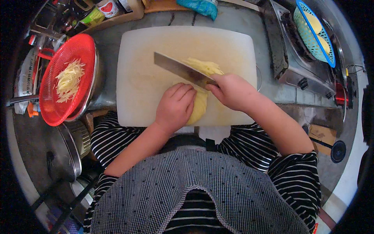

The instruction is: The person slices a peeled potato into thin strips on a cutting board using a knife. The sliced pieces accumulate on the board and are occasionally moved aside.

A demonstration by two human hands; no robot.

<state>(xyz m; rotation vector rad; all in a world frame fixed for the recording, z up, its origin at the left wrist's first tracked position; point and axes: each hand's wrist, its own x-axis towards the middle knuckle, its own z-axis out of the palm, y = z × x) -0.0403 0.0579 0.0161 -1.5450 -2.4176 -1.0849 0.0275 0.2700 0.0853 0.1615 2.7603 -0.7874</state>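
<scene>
A white plastic cutting board (140,96) lies before me. My right hand (233,90) grips a cleaver (181,68), its broad metal blade slanting up to the left across the board. Fingers curled, my left hand (176,106) presses on pale yellow sliced potato (200,106) at the board's near side, just below the blade. The handle is mostly hidden inside my right hand. Beyond the blade rests a heap of cut potato shreds (204,65), partly covered by the cleaver.
At left, a red plastic colander (48,99) holds potato shreds (70,80) and sits over a metal basin (95,84). A gas stove (304,76) stands at right, bearing a blue-green basket (306,41) with peeled potatoes (312,22). Bottles and packages fill a cardboard box (128,16) at the back left.
</scene>
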